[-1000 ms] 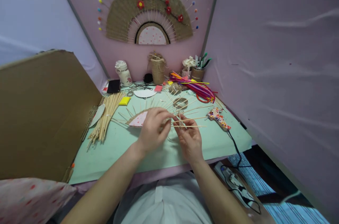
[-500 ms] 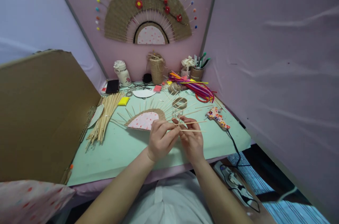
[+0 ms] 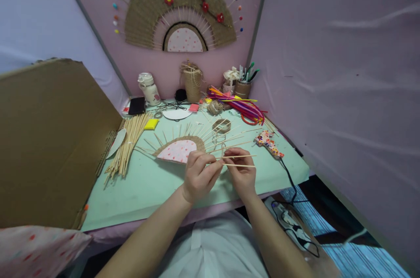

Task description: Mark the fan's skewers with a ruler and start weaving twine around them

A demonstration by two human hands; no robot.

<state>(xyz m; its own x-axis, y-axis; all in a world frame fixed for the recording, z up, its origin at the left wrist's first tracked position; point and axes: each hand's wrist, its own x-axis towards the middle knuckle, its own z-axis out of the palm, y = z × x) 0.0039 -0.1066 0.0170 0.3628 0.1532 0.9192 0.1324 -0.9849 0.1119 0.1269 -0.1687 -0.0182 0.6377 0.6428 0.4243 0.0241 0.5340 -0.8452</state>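
Note:
A half-round fan base (image 3: pixel 179 150), covered in white cloth with red dots and edged with twine, lies on the table with thin wooden sticks (image 3: pixel 241 166) fanning out from it. At its right end my left hand (image 3: pixel 201 175) is closed, thumb and fingers pinching around the lowest sticks. Close against it, my right hand (image 3: pixel 242 175) has its fingertips pinched on a strand of twine (image 3: pixel 223 148), which loops up between the sticks. The exact grip at the fingertips is partly hidden. Behind the hands lies a coil of twine (image 3: pixel 221 126).
On the left lie a bundle of sticks (image 3: pixel 129 146) and a big cardboard sheet (image 3: pixel 49 146). A patterned glue gun (image 3: pixel 269 143) with a cord is at right. Pipe cleaners (image 3: pixel 243 108), a bottle (image 3: pixel 149 89) and a twine-wrapped jar (image 3: pixel 192 83) stand behind. A finished fan (image 3: pixel 180 11) hangs above.
My left hand has moved right and down from over the fan base to the lowest sticks, uncovering the dotted cloth. My right hand has shifted slightly right and down, its fingers closer together.

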